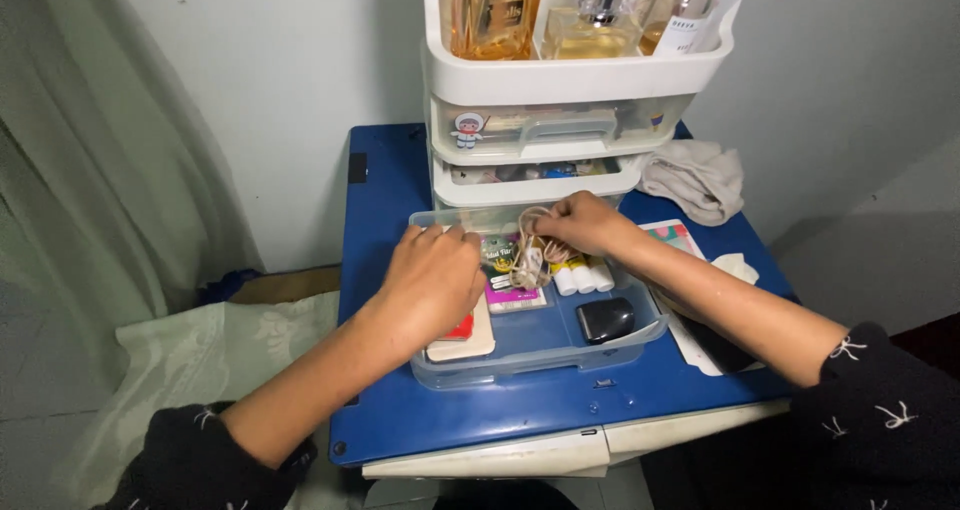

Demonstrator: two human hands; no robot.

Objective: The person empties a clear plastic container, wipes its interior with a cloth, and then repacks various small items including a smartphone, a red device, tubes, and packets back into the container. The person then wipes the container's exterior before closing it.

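A clear plastic drawer [520, 365] sits pulled out on a blue table [480, 410], in front of a white organizer [570, 80] whose top tray holds bottles [590, 15]. The drawer holds a small black case [605, 320], white tubes [583, 276], a pink packet [512, 292] and a beige card [470, 342]. The left hand [432, 282] lies curled, palm down, over the drawer's left part, touching the card; its grip is hidden. The right hand [585, 222] pinches a tangled white cord [530, 255] that hangs just below its fingers, over the packet. A grey cloth [695, 178] lies beside the organizer.
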